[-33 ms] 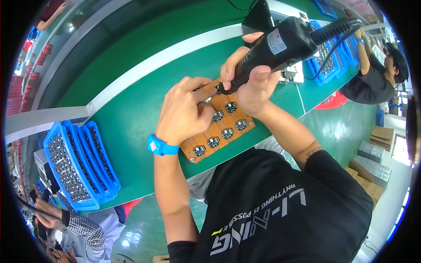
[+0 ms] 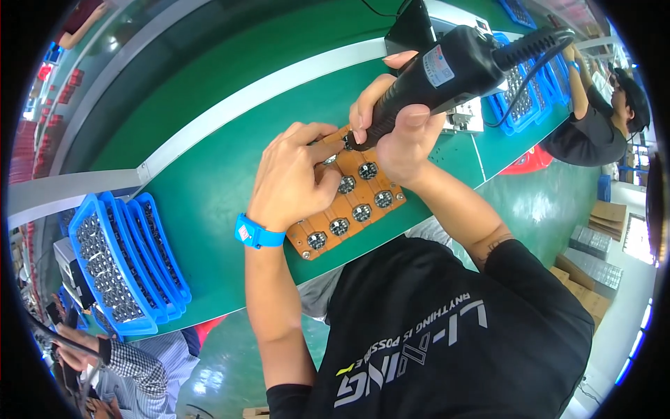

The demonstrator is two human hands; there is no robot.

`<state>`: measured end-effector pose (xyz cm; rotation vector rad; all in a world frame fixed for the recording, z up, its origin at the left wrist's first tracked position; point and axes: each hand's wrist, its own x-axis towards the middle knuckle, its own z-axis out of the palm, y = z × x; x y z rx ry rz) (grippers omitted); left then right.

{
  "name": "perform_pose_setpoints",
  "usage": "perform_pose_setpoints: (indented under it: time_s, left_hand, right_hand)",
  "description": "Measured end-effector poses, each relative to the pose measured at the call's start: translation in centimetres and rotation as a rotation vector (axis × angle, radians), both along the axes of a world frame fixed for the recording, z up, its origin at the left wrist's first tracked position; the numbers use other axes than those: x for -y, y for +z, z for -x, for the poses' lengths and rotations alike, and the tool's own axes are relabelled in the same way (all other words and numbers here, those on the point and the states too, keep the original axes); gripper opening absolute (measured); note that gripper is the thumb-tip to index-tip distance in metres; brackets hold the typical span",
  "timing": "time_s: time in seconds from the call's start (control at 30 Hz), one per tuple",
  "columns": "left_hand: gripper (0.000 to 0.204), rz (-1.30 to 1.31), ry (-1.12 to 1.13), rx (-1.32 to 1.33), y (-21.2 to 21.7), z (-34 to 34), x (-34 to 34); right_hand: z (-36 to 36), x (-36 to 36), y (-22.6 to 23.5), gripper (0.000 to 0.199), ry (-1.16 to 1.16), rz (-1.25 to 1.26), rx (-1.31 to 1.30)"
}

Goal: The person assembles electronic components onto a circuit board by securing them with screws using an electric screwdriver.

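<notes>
My right hand (image 2: 408,136) is wrapped round a black electric screwdriver (image 2: 447,66), which is tilted with its nose down at the far edge of an orange-brown fixture plate (image 2: 333,241). Round dark parts with shiny metal bits, such as this one (image 2: 361,212), sit in rows of pockets across the plate. Over the plate's left side lies my left hand (image 2: 293,171), a blue band (image 2: 258,232) round its wrist. Its index finger stretches to a part beside the screwdriver's nose, with the thumb apart from it. The tool's very tip and the pockets under my left hand are hidden.
Blue trays (image 2: 115,272) full of small dark parts stand at the bench's left end. More blue trays (image 2: 520,105) are at the right, near a co-worker (image 2: 593,119). The screwdriver's cord (image 2: 541,66) loops rightward. Another person's hand (image 2: 77,342) shows at lower left.
The screwdriver's body has shifted very slightly to the left. At the lower left, the other person's hand has moved a little. My left hand stays in place.
</notes>
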<state>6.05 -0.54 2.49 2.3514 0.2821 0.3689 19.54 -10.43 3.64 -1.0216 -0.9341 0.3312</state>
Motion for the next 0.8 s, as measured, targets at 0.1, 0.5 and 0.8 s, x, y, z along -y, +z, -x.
perform_pose_setpoints:
  time_s: [0.1,0.5,0.8]
  left_hand:
    - [0.032,0.011,0.029,0.052,-0.3,0.0,0.1]
    - [0.029,-0.017,-0.008,0.033,-0.2,0.0,-0.1]
    - [0.03,-0.042,-0.003,-0.017,0.8,-0.5,0.6]
  right_hand:
    - [0.1,-0.1,0.2,0.072,0.017,0.008,0.01]
    - [0.1,-0.9,-0.7,0.048,0.085,0.033,-0.08]
    - [-0.3,-0.7,-0.1,0.053,0.078,0.027,-0.056]
